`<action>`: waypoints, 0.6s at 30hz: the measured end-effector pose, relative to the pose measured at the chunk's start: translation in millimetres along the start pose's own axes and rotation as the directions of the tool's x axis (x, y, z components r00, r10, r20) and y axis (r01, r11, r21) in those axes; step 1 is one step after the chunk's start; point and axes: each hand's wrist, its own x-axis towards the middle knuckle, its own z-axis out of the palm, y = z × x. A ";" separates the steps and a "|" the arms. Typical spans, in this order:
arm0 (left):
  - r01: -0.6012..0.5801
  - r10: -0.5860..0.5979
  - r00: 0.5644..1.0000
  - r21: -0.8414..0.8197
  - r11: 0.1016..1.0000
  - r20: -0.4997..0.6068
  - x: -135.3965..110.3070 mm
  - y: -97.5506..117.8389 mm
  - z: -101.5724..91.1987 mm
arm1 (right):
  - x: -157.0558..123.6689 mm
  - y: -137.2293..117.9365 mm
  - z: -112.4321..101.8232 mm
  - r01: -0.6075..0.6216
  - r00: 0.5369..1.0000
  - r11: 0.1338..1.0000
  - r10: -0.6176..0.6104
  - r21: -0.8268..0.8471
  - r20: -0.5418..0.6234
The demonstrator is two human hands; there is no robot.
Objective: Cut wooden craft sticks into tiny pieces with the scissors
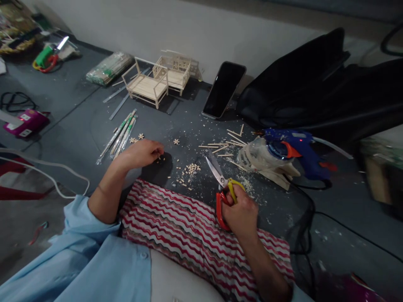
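Note:
In my right hand [241, 212] I grip a pair of scissors [224, 181] with one red and one yellow handle; the blades point up and away over the table, slightly parted. My left hand [141, 153] hovers low over the table to the left, fingertips pinched together; whatever sits in them is hidden. Between the hands lies a heap of tiny cut wood pieces [192, 169]. Small wooden flower shapes [176, 141] rest beyond my left hand. Thin wooden sticks [217, 147] lie scattered past the scissor tips.
Two miniature wooden benches [147, 86] stand at the back beside a leaning phone [224, 90]. On the right, a blue glue gun [291, 140] rests on a clear jar [256, 154]. Wrapped sticks [121, 136] lie left; a striped cloth [189, 228] covers the front edge.

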 end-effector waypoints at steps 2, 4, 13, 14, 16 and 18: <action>0.029 -0.028 0.998 0.010 1.000 -0.054 -0.8 0.3 -1.2 | -0.3 0.2 0.4 0.002 1.000 1.000 -0.002 0.001 -0.005; 0.064 -0.064 0.992 -0.005 0.998 -0.108 -1.7 1.5 -2.8 | -0.7 0.8 1.1 0.000 1.000 1.000 0.000 0.001 -0.012; -0.124 0.063 0.937 -0.159 0.980 -0.344 6.3 18.4 12.9 | -1.2 2.8 2.9 0.000 0.999 1.000 -0.001 -0.002 -0.045; -0.178 0.116 0.925 -0.144 0.973 -0.361 8.2 20.2 17.3 | -1.2 2.8 2.8 0.001 0.999 1.000 -0.001 0.001 -0.049; -0.258 0.201 0.906 -0.110 0.960 -0.372 11.4 22.5 25.4 | -1.3 2.6 2.6 0.007 0.998 1.000 -0.006 0.009 -0.057; -0.309 0.257 0.895 -0.091 0.947 -0.364 13.6 23.7 31.8 | -1.5 2.3 2.3 0.005 0.998 1.000 -0.004 0.019 -0.057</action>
